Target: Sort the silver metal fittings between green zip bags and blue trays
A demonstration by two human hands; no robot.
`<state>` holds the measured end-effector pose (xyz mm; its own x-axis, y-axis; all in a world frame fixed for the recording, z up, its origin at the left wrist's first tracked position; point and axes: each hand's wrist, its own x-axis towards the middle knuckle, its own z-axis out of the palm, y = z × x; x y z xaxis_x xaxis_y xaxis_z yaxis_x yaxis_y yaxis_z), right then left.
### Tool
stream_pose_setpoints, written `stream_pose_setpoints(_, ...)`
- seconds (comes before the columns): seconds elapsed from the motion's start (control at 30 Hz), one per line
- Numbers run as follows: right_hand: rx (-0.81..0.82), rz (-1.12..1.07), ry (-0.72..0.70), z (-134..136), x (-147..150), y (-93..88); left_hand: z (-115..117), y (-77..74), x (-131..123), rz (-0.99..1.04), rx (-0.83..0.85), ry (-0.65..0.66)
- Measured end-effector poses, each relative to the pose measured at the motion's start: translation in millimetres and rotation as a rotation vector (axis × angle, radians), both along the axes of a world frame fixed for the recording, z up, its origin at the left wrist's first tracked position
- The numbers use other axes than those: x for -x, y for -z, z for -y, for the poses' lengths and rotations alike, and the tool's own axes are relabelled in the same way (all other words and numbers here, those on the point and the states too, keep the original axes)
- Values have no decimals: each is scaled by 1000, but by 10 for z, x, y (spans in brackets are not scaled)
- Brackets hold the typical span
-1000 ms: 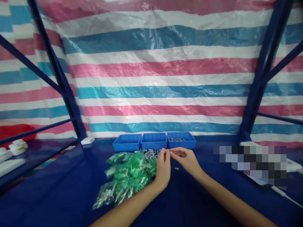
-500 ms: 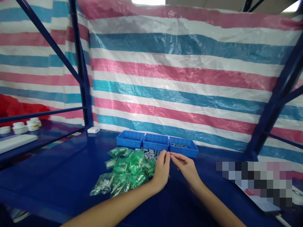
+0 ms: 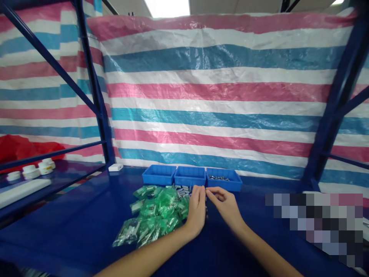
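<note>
My left hand and my right hand meet at the fingertips above the blue table. Both are closed in a pinch; whatever lies between the fingers is too small or hidden to name. Beside my left hand spreads a heap of green-tinted clear plastic bags with small metal parts inside. Loose metal cylinders lie behind the heap, partly covered by my left hand. Just beyond my fingers stands the right blue bin, which holds small metal pieces.
Two more blue bins, the left one and the middle one, line up along the striped sheet. A small white box sits near the left post. White jars stand far left. A blurred-out patch covers the right side.
The camera view has tilted up and levelled slightly, so the bins and table appear lower. My hands stay together at the fingertips, with my right fingers a little more curled.
</note>
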<state>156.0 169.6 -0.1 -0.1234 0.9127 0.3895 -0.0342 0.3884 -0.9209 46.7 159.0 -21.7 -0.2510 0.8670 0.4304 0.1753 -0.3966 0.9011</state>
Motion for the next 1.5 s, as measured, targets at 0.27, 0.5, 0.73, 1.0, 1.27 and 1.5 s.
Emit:
stream_pose_setpoints(0.27, 39, 12, -8, 47, 56, 32, 67, -158, 0, -78, -119, 31)
stream_pose_setpoints(0.5, 74, 3, -64, 64, 93, 39, 50, -142, 3, -46, -118, 41)
stream_pose_setpoints(0.73, 98, 23, -76, 114, 128, 52, 29, -147, 19, -35, -110, 28)
stream_pose_setpoints(1.0, 200, -84, -65, 121, 148, 44, 88, -217, 6, -34, -105, 73)
stream_pose_setpoints(1.27, 345, -140, -177, 181, 113, -66, 70, -265, 16, -27, -128, 83)
stream_pose_setpoints(1.5, 592, -300, -237, 234, 101, -81, 77, -291, 6, 9, -145, 94)
